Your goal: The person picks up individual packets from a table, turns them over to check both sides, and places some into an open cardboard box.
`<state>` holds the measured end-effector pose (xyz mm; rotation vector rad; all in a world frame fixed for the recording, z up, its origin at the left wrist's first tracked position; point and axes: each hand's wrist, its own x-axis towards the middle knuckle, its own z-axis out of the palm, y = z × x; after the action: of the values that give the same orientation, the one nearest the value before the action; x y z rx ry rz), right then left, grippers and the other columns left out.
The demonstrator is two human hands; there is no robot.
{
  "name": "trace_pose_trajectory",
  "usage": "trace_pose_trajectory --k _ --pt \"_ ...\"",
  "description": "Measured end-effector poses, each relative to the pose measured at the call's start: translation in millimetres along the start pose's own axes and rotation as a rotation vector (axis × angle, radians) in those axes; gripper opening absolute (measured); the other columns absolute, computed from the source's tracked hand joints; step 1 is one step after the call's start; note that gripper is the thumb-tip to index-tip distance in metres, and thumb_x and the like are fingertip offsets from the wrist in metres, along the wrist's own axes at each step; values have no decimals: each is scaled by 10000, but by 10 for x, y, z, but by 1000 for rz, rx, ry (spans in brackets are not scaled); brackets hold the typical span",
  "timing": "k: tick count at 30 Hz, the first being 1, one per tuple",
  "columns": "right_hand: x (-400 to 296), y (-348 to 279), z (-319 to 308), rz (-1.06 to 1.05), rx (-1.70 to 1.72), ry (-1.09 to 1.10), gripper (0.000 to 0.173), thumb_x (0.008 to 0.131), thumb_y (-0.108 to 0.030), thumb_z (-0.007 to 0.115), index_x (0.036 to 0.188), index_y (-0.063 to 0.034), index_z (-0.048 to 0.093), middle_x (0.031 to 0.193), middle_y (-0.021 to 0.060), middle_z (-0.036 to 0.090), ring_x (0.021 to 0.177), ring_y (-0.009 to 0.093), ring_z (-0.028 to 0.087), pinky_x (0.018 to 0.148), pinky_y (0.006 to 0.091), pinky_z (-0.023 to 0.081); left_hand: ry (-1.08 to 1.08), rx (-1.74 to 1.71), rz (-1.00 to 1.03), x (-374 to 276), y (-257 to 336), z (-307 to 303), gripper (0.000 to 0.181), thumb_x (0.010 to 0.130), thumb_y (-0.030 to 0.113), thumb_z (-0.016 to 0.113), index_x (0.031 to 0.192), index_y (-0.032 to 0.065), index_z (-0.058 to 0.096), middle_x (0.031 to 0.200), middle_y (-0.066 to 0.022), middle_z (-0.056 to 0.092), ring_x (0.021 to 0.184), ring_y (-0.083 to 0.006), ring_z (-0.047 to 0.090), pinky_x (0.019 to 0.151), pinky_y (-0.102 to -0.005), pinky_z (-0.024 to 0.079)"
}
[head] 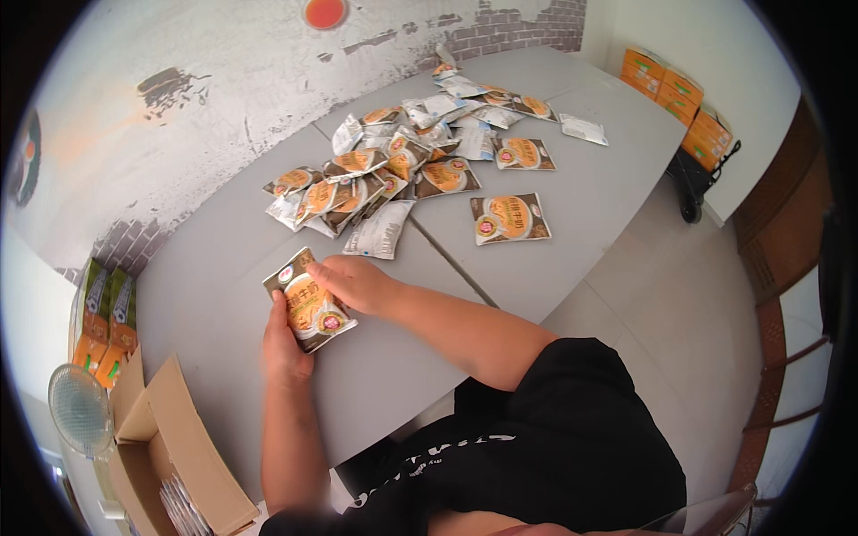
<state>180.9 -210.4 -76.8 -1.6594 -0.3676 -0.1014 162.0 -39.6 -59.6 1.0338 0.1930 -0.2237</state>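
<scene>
Between both hands is a brown-and-orange food pouch (310, 305), held above the grey table with its printed front up. My left hand (285, 338) grips its left edge, thumb along the side. On the upper right side, my right hand (352, 281) has its thumb on the front, its other fingers hidden behind. Just past the hands lies a heap of like pouches (358, 161), some showing silver-white backs. A face-down pouch (381, 229) is closest to my right hand. Two printed-side-up pouches (511, 218) lie apart on the right.
An open cardboard box (204, 445) at lower left holds a row of packets (182, 506). Behind it stand a fan (79, 409) and stacked cartons (107, 308). Orange boxes (677, 94) sit on a wheeled cart (694, 181) beyond the right table edge. A seam crosses the table (429, 375).
</scene>
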Motion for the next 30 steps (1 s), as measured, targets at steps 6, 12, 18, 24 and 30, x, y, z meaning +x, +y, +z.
trace_pose_trajectory --k 6,12,18,24,30 --pt "-23 5 -11 111 92 4 571 1015 -529 437 770 -29 562 673 34 564 636 134 507 613 303 441 -24 -28 6 21 -37 -10 422 1042 372 458 1221 2 550 1161 -112 649 1030 -218 650 907 -364 532" --pt "18 51 2 233 102 37 570 1014 -529 428 1003 1 638 801 55 649 652 109 577 574 272 467 35 -119 59 53 -34 -78 470 1055 406 400 1257 3 532 1196 -129 639 1068 -238 641 934 -383 525" --pt "13 255 -117 240 137 117 584 1028 -537 380 1055 -6 622 813 65 624 623 108 573 525 237 454 108 -260 35 78 -10 -95 538 1057 448 360 1304 -8 501 1207 -141 635 1083 -262 646 944 -396 527" --pt "81 312 -44 312 113 127 650 1026 -566 328 1078 16 611 821 53 612 627 106 546 560 229 430 38 -182 114 121 -96 -338 521 1041 408 409 1241 -62 513 1140 -153 652 996 -212 664 849 -340 547" --pt "62 289 -94 351 51 68 628 1032 -548 331 1071 14 609 793 43 593 606 100 522 558 232 419 -1 117 118 -69 -230 -367 485 1002 359 541 1239 -61 493 1119 -154 650 1011 -204 642 880 -336 520"
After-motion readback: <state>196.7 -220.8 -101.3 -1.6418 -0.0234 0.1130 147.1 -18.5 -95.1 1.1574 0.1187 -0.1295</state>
